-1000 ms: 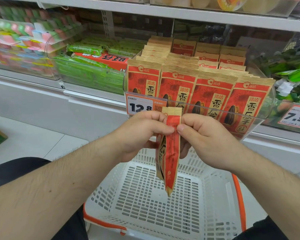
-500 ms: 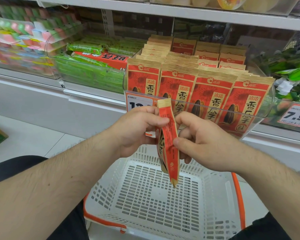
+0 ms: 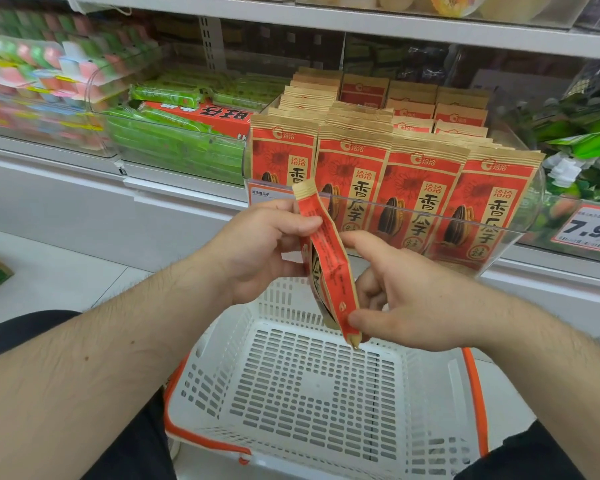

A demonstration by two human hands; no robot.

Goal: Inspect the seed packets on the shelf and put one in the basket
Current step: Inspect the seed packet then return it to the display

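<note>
A red and tan seed packet [image 3: 329, 268] hangs edge-on between my hands, above the white basket [image 3: 426, 393]. My left hand [image 3: 257, 251] pinches it near the top with thumb and fingers. My right hand [image 3: 406, 299] pinches its lower end, thumb at the bottom corner. Rows of the same seed packets [image 3: 420, 181] stand upright in a clear shelf bin [image 3: 520, 233] just behind. The basket has an orange rim and nothing in it.
Green wrapped snacks [image 3: 174, 147] fill the clear bin to the left, with pink and green packs [image 3: 32, 74] beyond. Green and white packs [image 3: 582, 147] sit at right above a 7.9 price tag [image 3: 589, 230]. A shelf board [image 3: 326, 22] runs overhead. Pale floor lies at left.
The packet has been tilted, its top leaning left and rising a little. My right hand slid from the top edge down to the packet's lower end. My left hand kept its hold near the top.
</note>
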